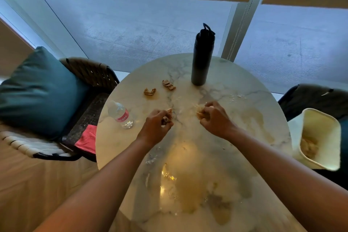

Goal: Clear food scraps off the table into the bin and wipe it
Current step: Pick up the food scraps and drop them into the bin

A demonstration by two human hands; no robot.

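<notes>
On the round marble table [235, 156] lie two brown food scraps, one [149, 91] left of centre and another [169, 84] just behind it. My left hand [157, 125] grips a brown scrap [170, 110] that pokes out past its fingers. My right hand [215, 117] curls round a pale crumbly scrap [200, 112] near the table's middle. White crumbs [237, 96] are scattered at the far right and more [153, 158] near my left forearm. A cream bin [320, 137] stands off the table's right edge with pale scraps inside.
A tall black flask [201, 58] stands at the table's far side. A clear water bottle [121, 115] with a pink label stands at the left edge. A woven chair [90, 73] with a teal cushion [39, 92] and a pink cloth [87, 139] sits left.
</notes>
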